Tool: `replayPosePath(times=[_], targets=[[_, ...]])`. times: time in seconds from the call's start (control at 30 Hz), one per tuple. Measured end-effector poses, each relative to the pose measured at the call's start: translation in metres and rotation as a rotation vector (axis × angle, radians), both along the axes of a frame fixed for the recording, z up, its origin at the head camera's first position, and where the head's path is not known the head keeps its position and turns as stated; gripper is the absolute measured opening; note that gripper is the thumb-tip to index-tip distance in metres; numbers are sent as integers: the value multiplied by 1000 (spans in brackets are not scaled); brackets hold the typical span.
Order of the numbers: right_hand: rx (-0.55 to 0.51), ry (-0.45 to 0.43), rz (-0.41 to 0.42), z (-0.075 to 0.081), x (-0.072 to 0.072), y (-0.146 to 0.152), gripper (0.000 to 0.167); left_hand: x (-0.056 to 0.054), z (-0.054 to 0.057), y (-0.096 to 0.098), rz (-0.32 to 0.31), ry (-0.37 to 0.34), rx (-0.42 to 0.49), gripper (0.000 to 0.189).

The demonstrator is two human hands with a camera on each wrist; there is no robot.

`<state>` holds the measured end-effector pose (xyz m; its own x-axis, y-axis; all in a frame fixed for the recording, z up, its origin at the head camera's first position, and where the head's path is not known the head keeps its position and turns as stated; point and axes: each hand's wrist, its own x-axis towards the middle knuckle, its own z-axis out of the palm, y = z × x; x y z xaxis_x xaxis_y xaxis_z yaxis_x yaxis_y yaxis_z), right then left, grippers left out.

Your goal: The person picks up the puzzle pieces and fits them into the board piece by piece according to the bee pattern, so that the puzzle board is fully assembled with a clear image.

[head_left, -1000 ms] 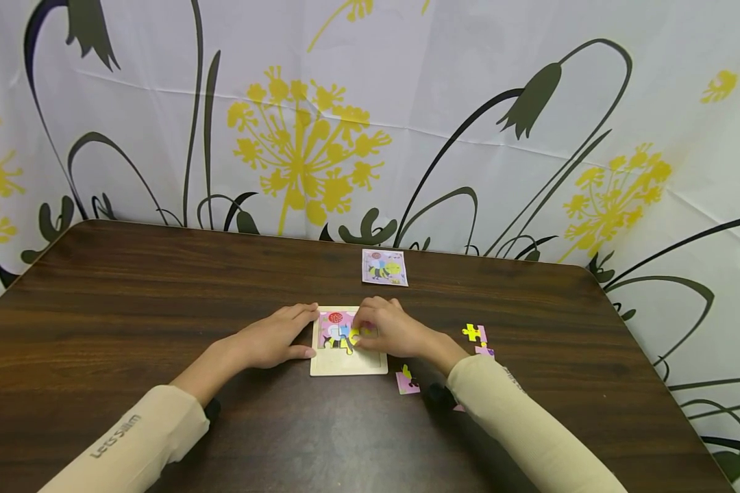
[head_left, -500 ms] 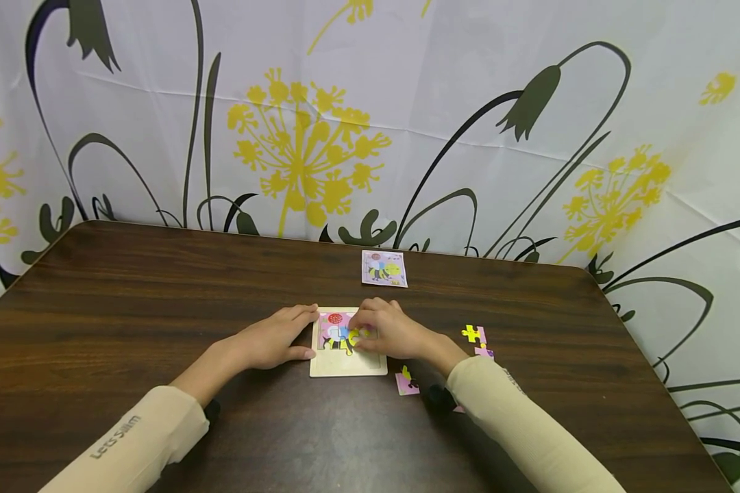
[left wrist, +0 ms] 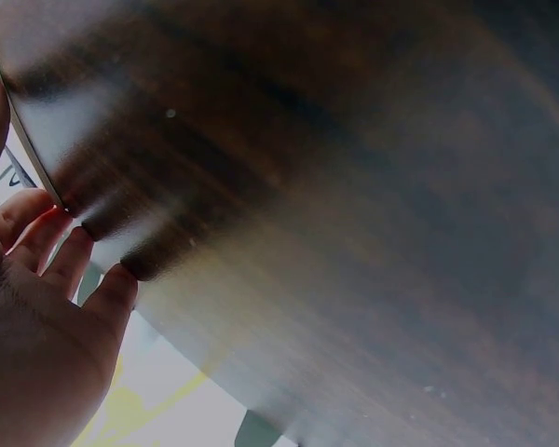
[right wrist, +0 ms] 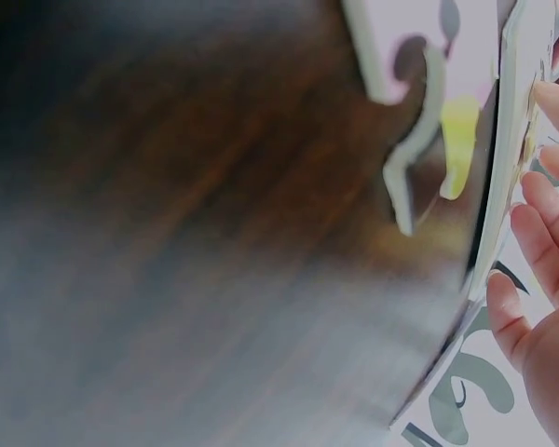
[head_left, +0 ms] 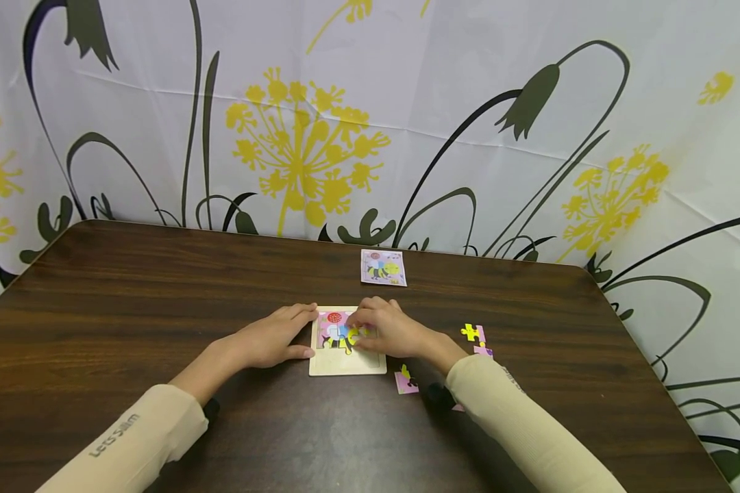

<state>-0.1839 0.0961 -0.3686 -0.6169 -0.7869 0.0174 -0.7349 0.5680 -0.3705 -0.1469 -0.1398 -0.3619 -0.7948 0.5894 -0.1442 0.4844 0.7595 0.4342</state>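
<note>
A pale wooden puzzle tray (head_left: 347, 368) lies on the table, with several joined pieces showing a bee picture (head_left: 335, 331) in its upper part. My left hand (head_left: 271, 338) rests at the tray's left edge, its fingers fairly straight at the upper corner and the thumb lower down. Over the tray's right side, my right hand (head_left: 390, 329) pinches a yellow puzzle piece (head_left: 354, 337) between thumb and fingers; the hand hides most of that piece. In the right wrist view, the fingers bend at the tray's edge (right wrist: 503, 158).
Right of the tray lie loose puzzle pieces: a pink one with yellow and black (head_left: 406, 381), a yellow one (head_left: 471, 333) and a pink one (head_left: 484, 351). Another is partly hidden by the right sleeve (head_left: 518, 418). A bee picture card (head_left: 384, 268) lies behind, near the patterned curtain (head_left: 444, 82).
The right fingers shift slightly over the yellow piece. The left hand, the tray and the loose pieces keep their places.
</note>
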Motion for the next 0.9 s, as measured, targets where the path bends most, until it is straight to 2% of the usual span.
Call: replayPosePath(times=[0.7, 0.9], targets=[[14, -9, 13, 1, 0, 0, 25, 1, 2, 2, 13, 3, -19, 64], [2, 14, 28, 0, 0, 0, 23, 1, 3, 2, 15, 7, -25, 64]])
